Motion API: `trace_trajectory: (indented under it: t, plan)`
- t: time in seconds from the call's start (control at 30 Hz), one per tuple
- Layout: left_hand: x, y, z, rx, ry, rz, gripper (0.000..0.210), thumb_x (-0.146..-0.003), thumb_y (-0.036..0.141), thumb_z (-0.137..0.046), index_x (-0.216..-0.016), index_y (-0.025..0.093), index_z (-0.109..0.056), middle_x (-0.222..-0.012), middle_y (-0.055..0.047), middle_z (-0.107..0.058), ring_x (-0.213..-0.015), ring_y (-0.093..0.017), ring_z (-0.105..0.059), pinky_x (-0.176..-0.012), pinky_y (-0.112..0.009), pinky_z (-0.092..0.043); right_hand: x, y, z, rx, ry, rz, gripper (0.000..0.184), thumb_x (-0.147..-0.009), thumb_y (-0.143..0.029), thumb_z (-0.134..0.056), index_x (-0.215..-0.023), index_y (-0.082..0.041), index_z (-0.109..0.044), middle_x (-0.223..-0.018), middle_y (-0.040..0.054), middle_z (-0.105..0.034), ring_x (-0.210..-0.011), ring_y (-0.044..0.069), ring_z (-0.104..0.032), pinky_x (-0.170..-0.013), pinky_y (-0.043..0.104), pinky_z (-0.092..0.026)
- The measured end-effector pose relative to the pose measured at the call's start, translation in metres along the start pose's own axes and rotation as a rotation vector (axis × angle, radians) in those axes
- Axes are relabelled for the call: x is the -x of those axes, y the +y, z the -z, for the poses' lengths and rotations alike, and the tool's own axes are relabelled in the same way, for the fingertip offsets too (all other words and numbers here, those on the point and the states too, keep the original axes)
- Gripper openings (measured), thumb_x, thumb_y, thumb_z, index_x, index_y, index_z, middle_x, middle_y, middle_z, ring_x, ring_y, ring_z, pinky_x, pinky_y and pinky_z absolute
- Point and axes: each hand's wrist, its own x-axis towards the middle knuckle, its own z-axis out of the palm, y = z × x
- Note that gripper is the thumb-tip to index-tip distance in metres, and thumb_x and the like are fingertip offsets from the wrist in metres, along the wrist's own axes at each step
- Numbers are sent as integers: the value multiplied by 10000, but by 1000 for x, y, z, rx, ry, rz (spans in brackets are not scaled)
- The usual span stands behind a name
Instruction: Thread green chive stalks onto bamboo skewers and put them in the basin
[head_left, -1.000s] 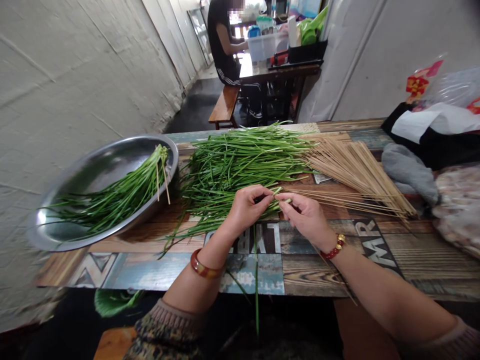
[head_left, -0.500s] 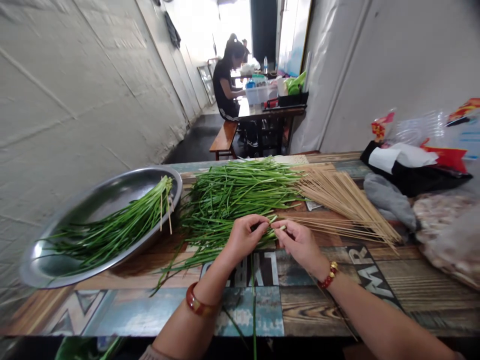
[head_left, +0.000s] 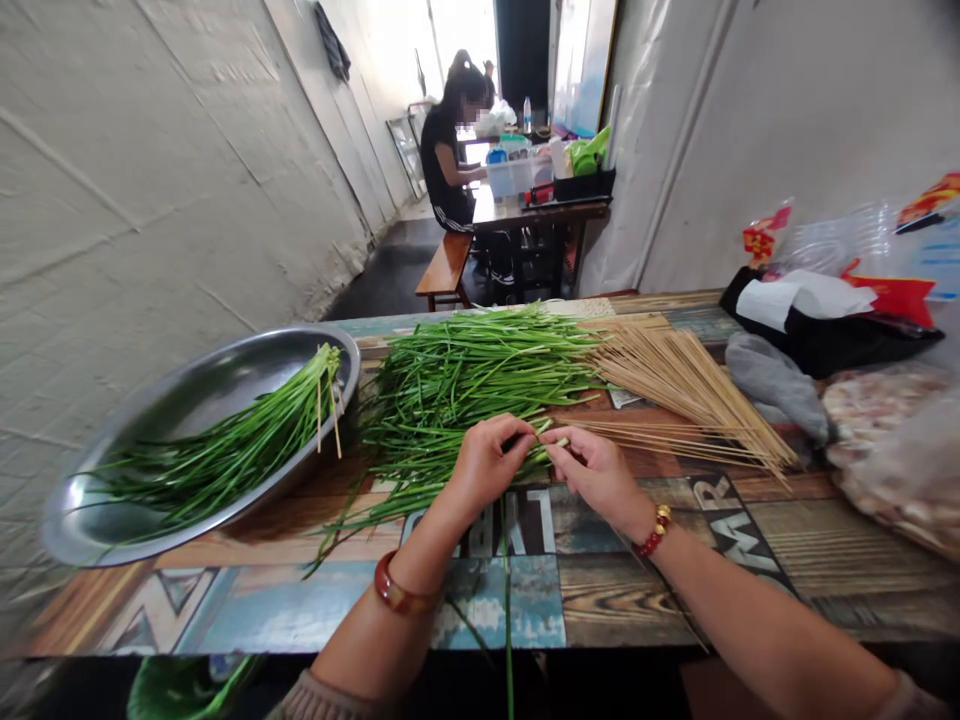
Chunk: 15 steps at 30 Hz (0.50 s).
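Close in front of me, both hands meet over the near edge of a heap of garlic chives (head_left: 480, 365). My left hand (head_left: 491, 455) is closed in a pinch on chives, and long green leaves (head_left: 508, 610) hang below it over the table edge. Its fingertips almost touch those of my right hand (head_left: 596, 475), which is closed too. From under the right palm a thin skewer (head_left: 679, 605) slants toward me, in line with the fingertips. Pale stem ends (head_left: 556, 441) show between the hands; the skewer's tip is hidden.
On the left stands a steel basin (head_left: 187, 375) with chives (head_left: 255, 440) joined by two skewers at its rim. Loose skewers (head_left: 690, 385) fan out at right, beside bagged pale food (head_left: 885, 430) and packaging (head_left: 832, 320). Beyond, a person (head_left: 450, 150) sits at another table (head_left: 540, 205).
The camera view has tilted slightly, shifting the scene upward. My hands stay together with the same pinched grip; their fingers have barely moved.
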Motion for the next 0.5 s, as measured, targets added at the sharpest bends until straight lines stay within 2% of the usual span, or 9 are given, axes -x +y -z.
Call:
trace_trajectory:
  t: [0.13,0.33,0.5]
  plan:
    - [0,-1,0,-25,-32,-34,120,-836,144,-573,-765,161,-667,-740,-23,-684,-696,-124,-607,-665,-230,-427,0,2,0,-68,4,-17,281,-862,-362,-542,-1054,-158,-564,-581,-45,-565,-410,74,-472,-415,196,-358]
    - [0,-1,-1,-30,-120,-65,132,-855,184,-570,-764,160,-662,-722,-15,-662,-689,-120,-595,-671,-235,-409,-1,3,1,-116,6,40,412,-860,-352,-560,-1235,-201,-480,-618,-60,-561,-440,82,-500,-425,203,-404]
    - [-1,3,1,96,-173,-25,157,-861,191,-549,-756,143,-655,-737,-24,-653,-712,-124,-593,-678,-227,-425,1,-1,2,-92,-2,53,252,-870,-354,-551,-1058,-187,-544,-600,-51,-563,-433,75,-494,-432,203,-389]
